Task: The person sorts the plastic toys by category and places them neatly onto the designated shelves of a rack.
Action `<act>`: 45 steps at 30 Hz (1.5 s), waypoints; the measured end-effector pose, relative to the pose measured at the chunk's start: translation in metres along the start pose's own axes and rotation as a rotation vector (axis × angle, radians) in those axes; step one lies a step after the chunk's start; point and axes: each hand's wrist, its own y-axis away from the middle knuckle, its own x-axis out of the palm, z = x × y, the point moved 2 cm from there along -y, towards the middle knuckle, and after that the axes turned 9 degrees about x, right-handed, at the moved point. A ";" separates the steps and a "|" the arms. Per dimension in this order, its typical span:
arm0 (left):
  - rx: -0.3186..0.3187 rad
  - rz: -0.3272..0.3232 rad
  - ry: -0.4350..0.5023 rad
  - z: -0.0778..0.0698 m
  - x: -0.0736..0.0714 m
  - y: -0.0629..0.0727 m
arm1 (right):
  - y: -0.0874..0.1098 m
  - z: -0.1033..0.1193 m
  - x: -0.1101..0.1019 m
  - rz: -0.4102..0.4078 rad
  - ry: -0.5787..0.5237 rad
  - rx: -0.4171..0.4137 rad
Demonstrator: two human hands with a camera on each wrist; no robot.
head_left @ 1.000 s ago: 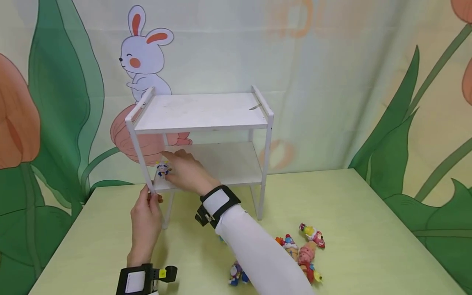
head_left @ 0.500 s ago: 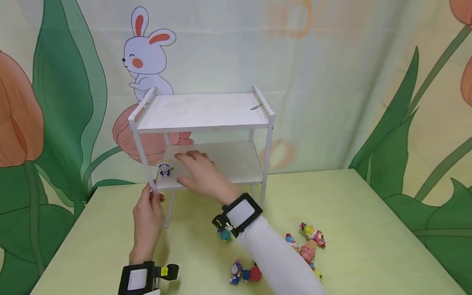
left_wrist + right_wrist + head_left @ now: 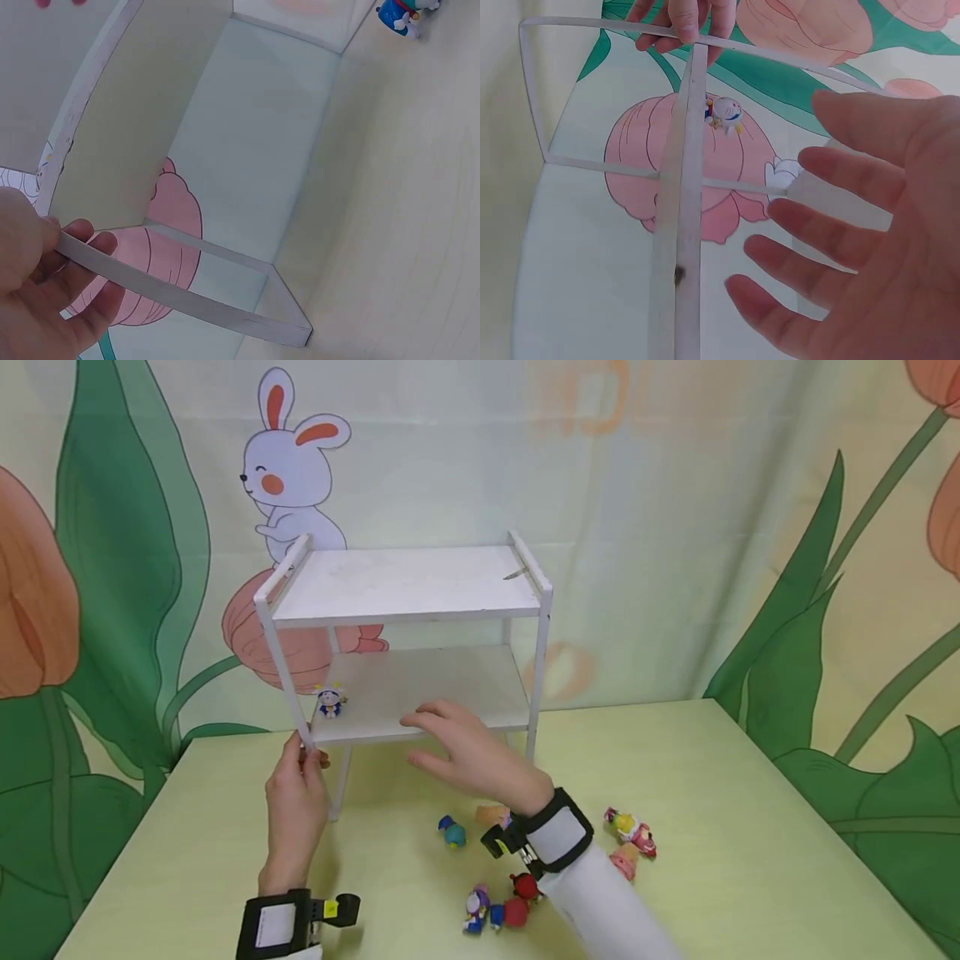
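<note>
A small white-and-blue toy figurine (image 3: pixel 331 702) stands upright at the left end of the lower shelf of a white two-tier rack (image 3: pixel 420 739). My left hand (image 3: pixel 294 806) grips the rack's front left leg just under that shelf; in the left wrist view its fingers (image 3: pixel 94 315) curl round the white bar. My right hand (image 3: pixel 476 756) is in front of the lower shelf, fingers spread and holding nothing. The right wrist view shows its palm (image 3: pixel 885 225) and separated fingers, with the figurine (image 3: pixel 726 112) beyond them.
Several toy figurines lie on the yellow-green table: a teal one (image 3: pixel 453 832) below the rack, a purple-and-white one (image 3: pixel 476 908) and red ones (image 3: pixel 516 912) at the front, a yellow-and-pink one (image 3: pixel 632 832) to the right. A printed curtain (image 3: pixel 637 568) hangs behind.
My right hand has let go of the figurine on the lower shelf and moved right and toward me. The left hand keeps its grip on the leg.
</note>
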 end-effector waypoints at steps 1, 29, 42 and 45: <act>0.001 0.000 -0.001 0.000 0.000 0.000 | 0.005 -0.002 0.000 0.006 -0.008 0.004; -0.002 0.015 -0.016 0.001 -0.001 0.003 | 0.090 -0.076 -0.022 0.190 -0.114 0.289; -0.012 0.016 -0.025 -0.002 0.000 0.002 | 0.082 -0.061 0.008 0.368 -0.132 0.197; -0.019 0.019 -0.026 -0.002 0.001 0.002 | 0.081 -0.056 0.017 0.387 -0.099 0.155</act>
